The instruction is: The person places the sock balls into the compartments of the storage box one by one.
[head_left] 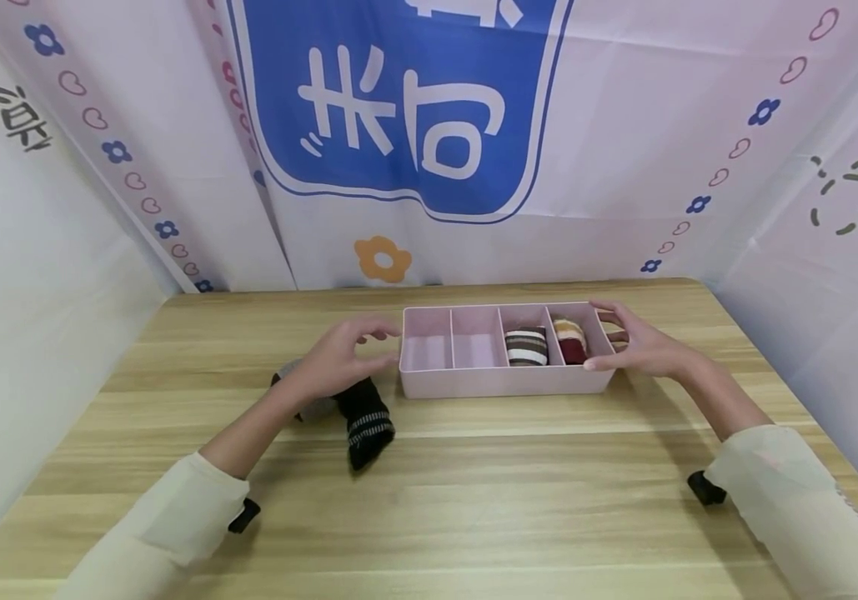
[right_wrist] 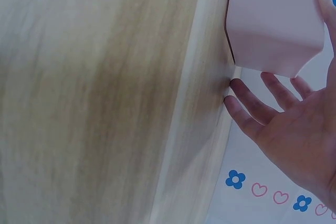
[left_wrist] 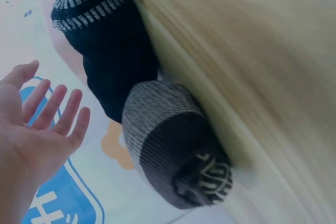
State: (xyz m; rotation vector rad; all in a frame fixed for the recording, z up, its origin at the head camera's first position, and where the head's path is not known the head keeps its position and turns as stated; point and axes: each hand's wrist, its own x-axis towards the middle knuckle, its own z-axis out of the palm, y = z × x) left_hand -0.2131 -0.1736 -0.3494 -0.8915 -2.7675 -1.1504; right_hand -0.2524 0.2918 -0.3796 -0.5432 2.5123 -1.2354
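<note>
A pink divided storage box (head_left: 504, 382) stands on the table. Its two right-hand compartments hold rolled socks: a brown-and-white striped pair (head_left: 527, 347) and a dark red, cream and tan one (head_left: 571, 343). My right hand (head_left: 642, 343) holds the box's right end, thumb at the front corner and index finger at the back. Near the left end, my left hand (head_left: 342, 358) hovers with loosely bent fingers, apart from the box. Under and beside that hand lie a black rolled sock (left_wrist: 113, 56) with white stitched bands and a grey-and-black rolled sock (left_wrist: 163, 108).
The wooden table (head_left: 474, 508) extends in front of the box. Behind it hangs a printed cloth (head_left: 609, 167) with a blue sign, and more white cloth encloses both sides.
</note>
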